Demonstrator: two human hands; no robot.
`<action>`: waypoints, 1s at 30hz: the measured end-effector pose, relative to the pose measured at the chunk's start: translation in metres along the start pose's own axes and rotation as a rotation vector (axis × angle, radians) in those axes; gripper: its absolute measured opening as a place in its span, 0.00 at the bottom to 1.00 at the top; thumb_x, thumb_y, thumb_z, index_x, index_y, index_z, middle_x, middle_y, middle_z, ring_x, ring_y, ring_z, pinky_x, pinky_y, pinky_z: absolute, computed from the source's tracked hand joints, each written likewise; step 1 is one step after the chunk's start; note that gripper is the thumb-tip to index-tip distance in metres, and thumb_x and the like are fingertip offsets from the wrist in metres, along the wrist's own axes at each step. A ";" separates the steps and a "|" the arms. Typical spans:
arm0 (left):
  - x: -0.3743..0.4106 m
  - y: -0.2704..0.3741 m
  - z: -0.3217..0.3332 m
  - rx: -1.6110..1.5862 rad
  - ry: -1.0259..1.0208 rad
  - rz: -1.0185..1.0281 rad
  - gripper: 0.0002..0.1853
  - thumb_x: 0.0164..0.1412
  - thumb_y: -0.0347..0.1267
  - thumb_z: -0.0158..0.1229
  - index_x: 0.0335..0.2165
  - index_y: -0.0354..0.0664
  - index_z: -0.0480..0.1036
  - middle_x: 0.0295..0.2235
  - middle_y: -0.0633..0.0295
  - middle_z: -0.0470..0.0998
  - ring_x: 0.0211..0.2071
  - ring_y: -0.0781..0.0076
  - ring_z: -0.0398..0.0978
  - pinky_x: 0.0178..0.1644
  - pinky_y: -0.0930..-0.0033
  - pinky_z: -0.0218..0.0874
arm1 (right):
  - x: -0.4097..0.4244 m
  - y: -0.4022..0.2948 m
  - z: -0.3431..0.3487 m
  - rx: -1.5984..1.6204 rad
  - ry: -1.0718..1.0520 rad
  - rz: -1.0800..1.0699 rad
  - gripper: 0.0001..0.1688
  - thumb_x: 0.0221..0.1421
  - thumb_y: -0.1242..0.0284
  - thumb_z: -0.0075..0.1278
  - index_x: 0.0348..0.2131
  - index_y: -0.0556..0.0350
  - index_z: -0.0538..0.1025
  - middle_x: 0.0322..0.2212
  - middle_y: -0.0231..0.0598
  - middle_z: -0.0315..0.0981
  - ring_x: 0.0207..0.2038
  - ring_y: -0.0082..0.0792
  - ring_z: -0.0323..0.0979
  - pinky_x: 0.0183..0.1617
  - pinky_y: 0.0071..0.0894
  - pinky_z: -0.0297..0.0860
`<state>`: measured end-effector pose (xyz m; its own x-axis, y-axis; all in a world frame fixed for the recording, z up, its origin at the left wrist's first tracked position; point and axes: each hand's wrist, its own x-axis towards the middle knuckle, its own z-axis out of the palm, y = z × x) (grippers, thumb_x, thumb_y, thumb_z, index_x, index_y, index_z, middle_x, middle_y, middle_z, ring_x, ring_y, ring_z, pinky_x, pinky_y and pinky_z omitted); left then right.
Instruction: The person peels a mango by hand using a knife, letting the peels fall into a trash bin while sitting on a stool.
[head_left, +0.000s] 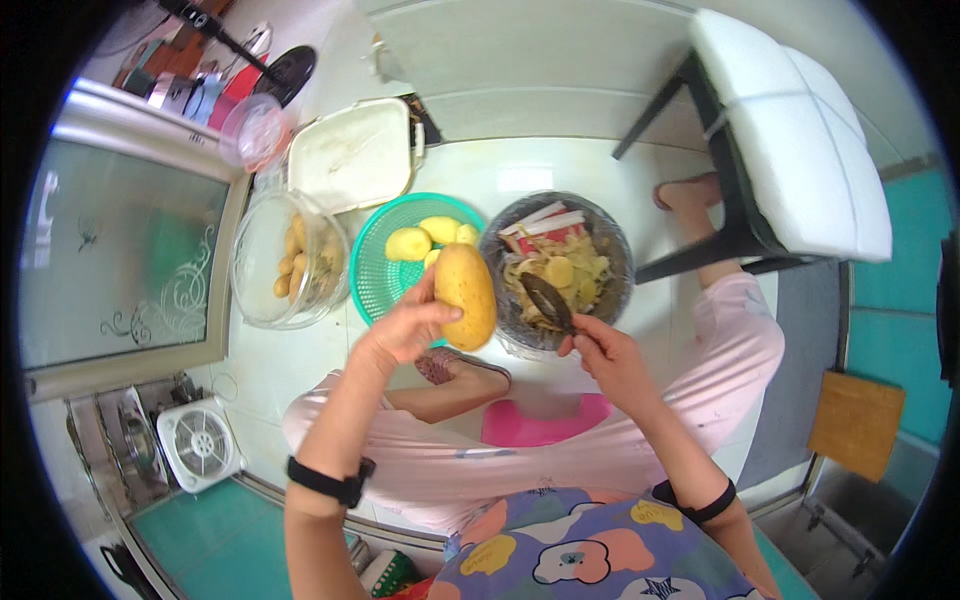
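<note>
My left hand (409, 322) grips a large unpeeled potato (466, 298), held up over the right edge of a green plastic colander (367, 277). Several peeled potatoes (409, 244) lie inside that colander. In my right hand (611, 360) is a dark, long-bladed peeler or knife (549, 301); its exact kind is hard to make out. The blade hangs above a bin lined with a clear plastic bag (619, 277), which contains potato peelings (577, 262) and red-and-white packaging (551, 229). Blade and potato are apart.
Left of the colander, a clear round tub (251, 262) holds several unpeeled potatoes (296, 259). Behind it lies a cream plastic lid or tray (352, 154). A black-legged stool (724, 150) with white foam stands at right. My slippered foot (469, 375) is close below the colander.
</note>
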<state>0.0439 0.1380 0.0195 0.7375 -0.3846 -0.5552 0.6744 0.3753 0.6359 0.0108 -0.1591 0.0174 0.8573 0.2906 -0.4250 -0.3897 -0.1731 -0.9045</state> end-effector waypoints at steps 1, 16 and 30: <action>-0.002 -0.011 0.018 -0.129 -0.024 -0.031 0.44 0.50 0.24 0.61 0.62 0.48 0.48 0.55 0.59 0.65 0.56 0.61 0.65 0.57 0.57 0.61 | -0.005 -0.001 0.001 0.047 0.013 -0.012 0.18 0.62 0.77 0.44 0.51 0.62 0.71 0.29 0.27 0.76 0.26 0.16 0.61 0.32 0.18 0.63; -0.012 -0.096 0.110 0.639 0.405 0.434 0.40 0.33 0.20 0.69 0.49 0.42 0.62 0.44 0.62 0.71 0.44 0.71 0.71 0.50 0.71 0.64 | -0.039 0.001 -0.012 -0.610 0.174 -0.722 0.29 0.40 0.81 0.50 0.45 0.39 0.79 0.30 0.32 0.71 0.31 0.33 0.69 0.37 0.30 0.67; -0.006 -0.093 0.102 0.639 0.319 0.385 0.39 0.33 0.24 0.71 0.47 0.43 0.64 0.44 0.61 0.72 0.45 0.70 0.70 0.53 0.67 0.61 | -0.021 -0.001 -0.013 -0.660 0.236 -0.643 0.30 0.40 0.90 0.46 0.40 0.44 0.82 0.30 0.36 0.73 0.31 0.36 0.72 0.35 0.27 0.68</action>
<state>-0.0273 0.0192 0.0189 0.9536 -0.0309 -0.2996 0.2913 -0.1586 0.9434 -0.0028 -0.1770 0.0283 0.9152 0.3304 0.2305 0.3873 -0.5638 -0.7295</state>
